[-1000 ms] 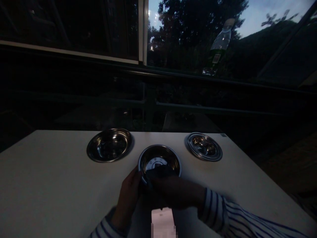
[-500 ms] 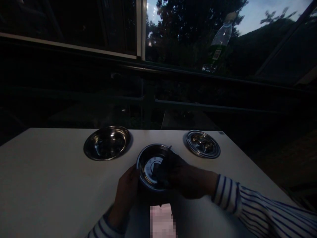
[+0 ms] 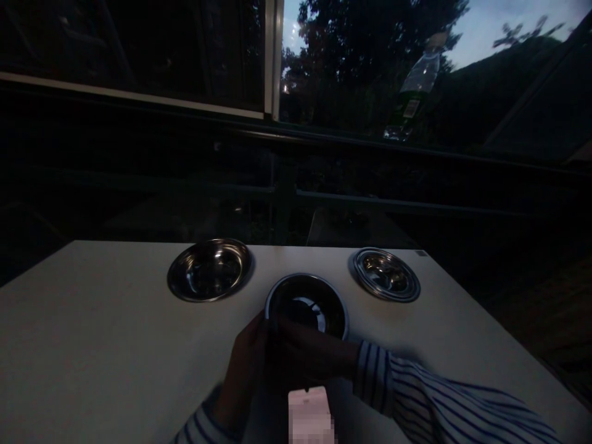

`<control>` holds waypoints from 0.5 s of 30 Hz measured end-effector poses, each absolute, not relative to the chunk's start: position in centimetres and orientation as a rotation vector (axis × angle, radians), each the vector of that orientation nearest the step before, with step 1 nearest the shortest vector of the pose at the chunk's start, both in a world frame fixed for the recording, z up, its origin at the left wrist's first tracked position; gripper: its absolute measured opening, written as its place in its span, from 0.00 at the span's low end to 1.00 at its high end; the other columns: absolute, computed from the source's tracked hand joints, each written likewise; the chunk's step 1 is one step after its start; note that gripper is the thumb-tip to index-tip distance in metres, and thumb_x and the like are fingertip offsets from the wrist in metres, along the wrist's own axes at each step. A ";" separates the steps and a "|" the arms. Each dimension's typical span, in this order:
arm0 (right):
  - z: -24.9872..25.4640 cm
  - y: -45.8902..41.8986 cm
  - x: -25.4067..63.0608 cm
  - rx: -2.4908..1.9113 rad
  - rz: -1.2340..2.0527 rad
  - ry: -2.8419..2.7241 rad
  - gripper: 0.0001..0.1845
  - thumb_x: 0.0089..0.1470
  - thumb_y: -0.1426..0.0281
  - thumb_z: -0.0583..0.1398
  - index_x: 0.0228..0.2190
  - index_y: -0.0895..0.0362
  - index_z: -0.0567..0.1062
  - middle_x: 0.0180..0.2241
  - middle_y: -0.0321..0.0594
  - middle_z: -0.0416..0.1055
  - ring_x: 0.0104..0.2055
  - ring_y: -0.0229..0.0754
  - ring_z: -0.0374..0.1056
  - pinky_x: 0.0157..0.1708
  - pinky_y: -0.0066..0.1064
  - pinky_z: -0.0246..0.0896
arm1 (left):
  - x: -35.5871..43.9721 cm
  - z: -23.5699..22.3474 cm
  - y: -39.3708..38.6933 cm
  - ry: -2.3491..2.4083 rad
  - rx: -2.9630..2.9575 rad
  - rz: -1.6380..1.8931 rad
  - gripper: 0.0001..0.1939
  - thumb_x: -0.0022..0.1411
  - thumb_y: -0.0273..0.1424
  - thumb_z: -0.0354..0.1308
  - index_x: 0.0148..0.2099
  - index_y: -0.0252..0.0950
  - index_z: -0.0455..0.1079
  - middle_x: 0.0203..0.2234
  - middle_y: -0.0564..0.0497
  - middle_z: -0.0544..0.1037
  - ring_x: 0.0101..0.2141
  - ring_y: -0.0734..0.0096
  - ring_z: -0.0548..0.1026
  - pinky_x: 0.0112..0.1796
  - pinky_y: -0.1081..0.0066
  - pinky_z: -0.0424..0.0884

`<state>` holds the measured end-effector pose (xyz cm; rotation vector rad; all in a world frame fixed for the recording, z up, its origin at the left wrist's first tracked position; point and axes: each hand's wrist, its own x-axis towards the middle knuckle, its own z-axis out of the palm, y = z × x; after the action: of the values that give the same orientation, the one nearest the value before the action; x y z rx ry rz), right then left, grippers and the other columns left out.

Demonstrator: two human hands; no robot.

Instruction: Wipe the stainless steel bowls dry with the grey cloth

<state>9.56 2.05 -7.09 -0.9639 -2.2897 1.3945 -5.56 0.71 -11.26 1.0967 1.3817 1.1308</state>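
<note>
A shiny metal bowl (image 3: 340,308) is tilted towards me over the front middle of the table. My left hand (image 3: 250,345) grips its left rim. My right hand (image 3: 305,348) reaches over the near rim, its fingers low at the bowl's near left side. Those fingers are curled and deep in shadow, so what they hold cannot be made out. To the left, a wide metal basin (image 3: 210,271) rests on the table. At the right lies a stack of metal dishes (image 3: 386,274).
The white table (image 3: 115,333) ends at a far edge below a dark window. A plastic bottle (image 3: 414,92) with a green label stands by the glass. Close to me is a pale pink rectangular item (image 3: 309,407), partly pixelated.
My right hand has moved left and nearer, from the bowl's right side to its near left; the dark, cloth-like bundle under it is hidden now. The view has shifted slightly.
</note>
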 end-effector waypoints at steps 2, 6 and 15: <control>-6.4 1.9 10.6 -0.944 1.384 -2.418 0.11 0.59 0.69 0.52 0.40 0.60 0.71 0.38 0.42 0.70 0.37 0.40 0.66 0.36 0.34 0.63 | -5.7 -11.2 0.7 1.413 1.104 1.133 0.20 0.54 0.36 0.53 0.46 0.32 0.73 0.44 0.44 0.77 0.46 0.56 0.72 0.49 0.60 0.63; -5.2 1.6 12.7 -1.056 1.273 -2.712 0.12 0.57 0.71 0.51 0.28 0.59 0.72 0.24 0.37 0.66 0.24 0.34 0.57 0.23 0.26 0.53 | -5.8 -10.9 0.6 1.421 1.115 1.128 0.19 0.54 0.37 0.53 0.44 0.33 0.74 0.41 0.44 0.79 0.44 0.55 0.73 0.47 0.60 0.65; -5.6 2.0 13.5 -0.981 1.586 -2.595 0.12 0.56 0.77 0.49 0.35 0.61 0.72 0.25 0.34 0.64 0.24 0.31 0.57 0.24 0.22 0.56 | -5.1 -11.3 0.3 1.337 1.094 1.078 0.20 0.56 0.37 0.51 0.46 0.32 0.72 0.41 0.44 0.79 0.43 0.58 0.74 0.46 0.62 0.67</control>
<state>13.55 2.00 -5.56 -0.9808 -2.5954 1.5860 -5.07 0.30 -11.29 1.0942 1.3370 1.0781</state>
